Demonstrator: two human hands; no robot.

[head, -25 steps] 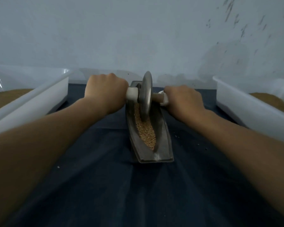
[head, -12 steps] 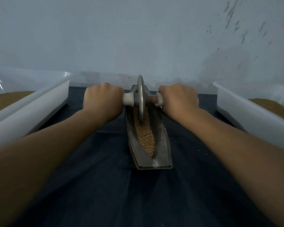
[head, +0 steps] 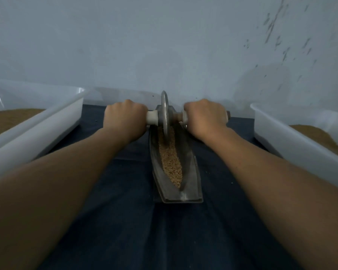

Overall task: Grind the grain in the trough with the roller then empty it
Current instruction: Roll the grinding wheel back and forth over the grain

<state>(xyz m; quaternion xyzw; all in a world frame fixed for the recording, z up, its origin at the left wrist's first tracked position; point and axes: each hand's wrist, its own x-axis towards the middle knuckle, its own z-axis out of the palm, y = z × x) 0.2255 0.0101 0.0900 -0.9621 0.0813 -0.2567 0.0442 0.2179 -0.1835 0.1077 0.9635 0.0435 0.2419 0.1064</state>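
A narrow boat-shaped metal trough [head: 191,176] lies lengthwise on the dark blue cloth, pointing away from me. Tan grain [head: 171,160] fills its groove. The roller [head: 165,112], a thin metal disc on a pale axle, stands upright in the far part of the groove. My left hand [head: 124,118] grips the axle's left handle. My right hand [head: 205,117] grips the right handle. Both fists hide most of the handles, and the disc hides the trough's far tip.
A white plastic tub [head: 47,123] holding brown grain stands at the left, a second white tub [head: 293,139] with brown grain at the right. A pale wall rises just behind the trough. A few stray grains dot the dark cloth [head: 125,221] near the trough.
The roller and both hands have moved away from me along the groove, toward the far end of the trough. More grain shows behind the disc. The trough stays put.
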